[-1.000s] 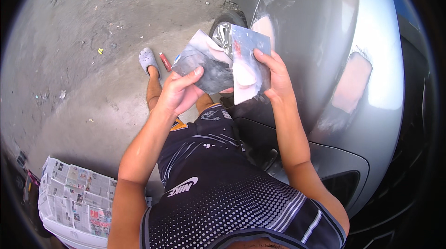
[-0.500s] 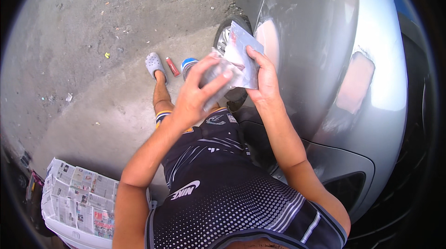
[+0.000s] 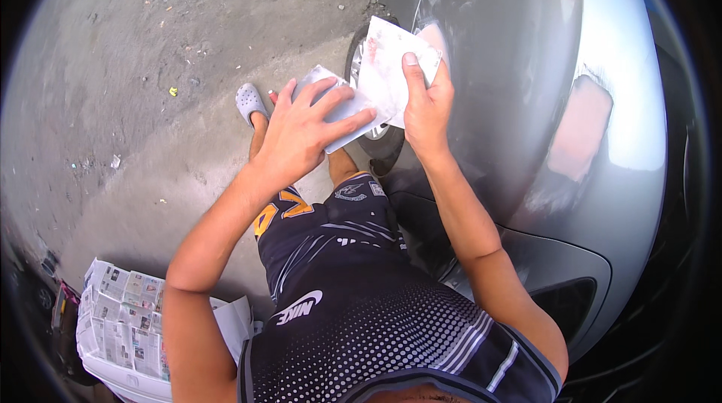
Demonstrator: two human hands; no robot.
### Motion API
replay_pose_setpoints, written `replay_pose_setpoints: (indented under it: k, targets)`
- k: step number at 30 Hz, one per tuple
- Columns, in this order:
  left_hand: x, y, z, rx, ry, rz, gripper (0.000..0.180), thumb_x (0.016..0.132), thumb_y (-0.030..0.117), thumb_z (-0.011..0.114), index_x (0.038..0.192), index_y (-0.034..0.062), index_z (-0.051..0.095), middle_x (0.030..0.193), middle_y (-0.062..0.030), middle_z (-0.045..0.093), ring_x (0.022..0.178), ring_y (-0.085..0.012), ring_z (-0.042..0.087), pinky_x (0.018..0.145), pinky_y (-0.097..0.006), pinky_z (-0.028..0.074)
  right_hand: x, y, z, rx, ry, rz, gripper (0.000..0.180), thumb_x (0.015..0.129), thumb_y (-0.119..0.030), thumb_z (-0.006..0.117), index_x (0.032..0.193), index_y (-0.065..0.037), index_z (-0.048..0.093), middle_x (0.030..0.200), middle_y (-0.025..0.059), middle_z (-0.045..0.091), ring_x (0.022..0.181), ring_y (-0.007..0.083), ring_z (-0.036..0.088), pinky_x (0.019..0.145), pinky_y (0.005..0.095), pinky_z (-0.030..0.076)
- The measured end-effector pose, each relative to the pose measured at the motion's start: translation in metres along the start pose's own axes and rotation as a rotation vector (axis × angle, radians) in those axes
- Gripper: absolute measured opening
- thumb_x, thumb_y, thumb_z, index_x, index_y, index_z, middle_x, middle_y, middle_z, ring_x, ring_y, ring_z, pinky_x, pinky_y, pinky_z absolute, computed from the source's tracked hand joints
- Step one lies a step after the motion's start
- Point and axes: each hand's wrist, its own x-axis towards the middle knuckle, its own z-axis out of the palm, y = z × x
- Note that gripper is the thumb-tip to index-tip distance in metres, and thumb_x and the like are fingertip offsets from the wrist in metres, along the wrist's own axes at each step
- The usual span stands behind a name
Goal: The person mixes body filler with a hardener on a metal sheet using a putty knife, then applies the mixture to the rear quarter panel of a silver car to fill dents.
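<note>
My left hand (image 3: pixel 301 123) lies over a thin grey rectangular plate (image 3: pixel 358 105), its fingers spread across the upper face; the thumb is hidden. My right hand (image 3: pixel 429 109) grips a white flat board (image 3: pixel 385 63) with faint reddish smears, thumb on top and fingers behind. The inner corner of the grey plate meets or overlaps the white board's lower edge; whether they touch I cannot tell. Both are held up in front of me, beside a silver-grey car (image 3: pixel 504 87). A pink filler patch (image 3: pixel 580 128) shows on its body, and another pink patch (image 3: pixel 435 34) is partly behind the board.
The car's wheel (image 3: pixel 382 134) is partly hidden below the board. Newspaper sheets (image 3: pixel 124 316) cover a white object at lower left. A grey clog (image 3: pixel 250 104) is on my foot on the rough concrete ground (image 3: pixel 143 139), where small litter lies scattered.
My left hand, blurred before, has moved slightly left with its fingers spread over the grey plate. The white board has turned to show more of its face. The red tube is now mostly hidden.
</note>
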Motion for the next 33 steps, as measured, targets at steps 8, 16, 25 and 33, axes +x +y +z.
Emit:
replay_pose_setpoints:
  k: [8,16,25,33]
  targets:
    - [-0.004,0.002,-0.035,-0.194,0.162,0.210,0.057,0.081,0.014,0.070,0.134,0.0354,0.068,0.137,-0.0062,0.058,0.138,-0.0343,0.051,0.108,-0.073,0.036,0.021,-0.012,-0.006,0.400,-0.008,0.386,0.033,0.103,-0.018,0.066,0.129,0.000,0.060,0.117,0.0087,0.070,0.103,0.0166,0.069,0.089,0.0310,0.055]
    - [-0.022,-0.033,0.011,-0.201,0.268,0.186,0.055,0.084,0.015,0.070,0.134,0.0372,0.067,0.137,-0.0118,0.055,0.136,-0.0401,0.051,0.107,-0.069,0.043,-0.005,-0.014,-0.003,0.519,-0.177,0.772,0.035,0.097,-0.011,0.070,0.130,0.000,0.060,0.119,0.0123,0.070,0.108,0.0210,0.070,0.092,0.0372,0.058]
    - [-0.007,-0.037,-0.056,0.050,0.068,0.241,0.052,0.084,0.019,0.069,0.131,0.0427,0.069,0.137,-0.0047,0.059,0.137,-0.0345,0.052,0.115,-0.070,0.033,0.021,-0.018,-0.022,0.332,-0.311,0.698,0.035,0.096,-0.009,0.071,0.127,0.001,0.061,0.117,0.0125,0.071,0.104,0.0190,0.072,0.087,0.0341,0.060]
    - [0.017,-0.031,-0.056,0.096,-0.067,0.355,0.059,0.080,0.015,0.066,0.133,0.0416,0.067,0.136,-0.0028,0.060,0.138,-0.0333,0.051,0.116,-0.070,0.032,0.024,-0.020,-0.029,0.269,-0.282,0.549,0.036,0.095,-0.004,0.071,0.129,0.003,0.061,0.117,0.0110,0.071,0.105,0.0179,0.070,0.090,0.0330,0.058]
